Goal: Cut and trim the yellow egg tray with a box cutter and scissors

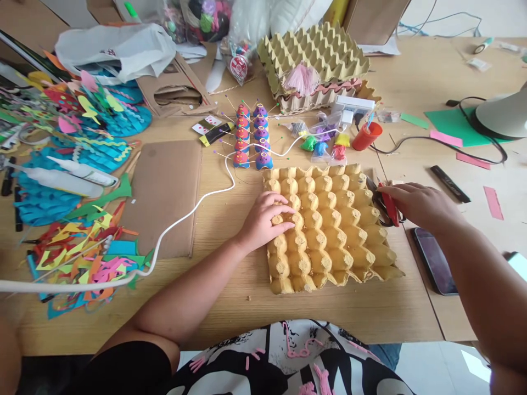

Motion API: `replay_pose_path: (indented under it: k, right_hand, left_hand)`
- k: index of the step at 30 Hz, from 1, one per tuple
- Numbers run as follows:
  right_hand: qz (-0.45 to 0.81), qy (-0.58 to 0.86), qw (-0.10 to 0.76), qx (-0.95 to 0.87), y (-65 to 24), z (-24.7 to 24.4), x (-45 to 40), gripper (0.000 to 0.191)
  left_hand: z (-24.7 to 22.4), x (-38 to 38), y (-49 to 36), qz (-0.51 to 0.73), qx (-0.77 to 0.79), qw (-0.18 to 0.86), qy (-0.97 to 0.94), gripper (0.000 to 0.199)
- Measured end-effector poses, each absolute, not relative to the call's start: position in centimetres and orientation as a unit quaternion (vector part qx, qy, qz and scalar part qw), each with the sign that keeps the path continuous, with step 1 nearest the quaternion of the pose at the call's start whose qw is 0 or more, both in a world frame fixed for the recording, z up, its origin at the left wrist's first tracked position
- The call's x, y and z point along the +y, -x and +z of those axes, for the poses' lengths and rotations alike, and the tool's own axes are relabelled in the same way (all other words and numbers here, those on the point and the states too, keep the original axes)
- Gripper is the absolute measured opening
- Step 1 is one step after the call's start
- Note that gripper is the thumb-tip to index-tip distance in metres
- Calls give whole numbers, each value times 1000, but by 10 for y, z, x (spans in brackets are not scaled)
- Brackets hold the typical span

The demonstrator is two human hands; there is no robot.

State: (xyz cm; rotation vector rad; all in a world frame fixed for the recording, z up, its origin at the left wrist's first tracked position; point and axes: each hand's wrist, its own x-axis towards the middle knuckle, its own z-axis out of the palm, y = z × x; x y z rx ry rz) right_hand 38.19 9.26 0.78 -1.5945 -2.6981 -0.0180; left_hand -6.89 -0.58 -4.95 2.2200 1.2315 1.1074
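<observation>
A yellow egg tray [321, 236] lies on the wooden table in front of me. My left hand [265, 219] rests on its left edge, the fingers apart over the cups. Beyond the tray's right edge, my right hand [415, 200] has its fingers on a red tool [388, 206], whose type I cannot make out, next to some dark cord or handle. Behind the tray stand two rows of painted egg-cup figures, red ones [241, 134] and purple ones [261, 134], with pins stuck in them.
A white cable [177, 219] crosses the table beside a cardboard sheet [164, 197]. Paper scraps [82, 258] lie left. A phone [435, 260] is right, a red cup [367, 136] behind, and stacked egg trays [315, 60] at the back.
</observation>
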Motion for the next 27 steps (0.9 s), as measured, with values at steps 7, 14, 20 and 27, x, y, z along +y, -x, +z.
replay_pose_path:
  k: [7,14,20,27]
  right_hand:
    - [-62,554,139,-819,-335,25,59,35]
    - [63,524,141,-838,-251,23,23,53]
    - [84,516,108,-846,-241,7,25,52]
    - [82,511,124,-846,-242,0,27,50]
  left_hand:
    - [-50,-6,69,394,436,184,-788,24]
    - [-46,-6,70,399,427,179,-792,22]
    - [-41,-9,71,445,481,141,-742,25]
    - [-55,-6,73,440,601,65,-663,29]
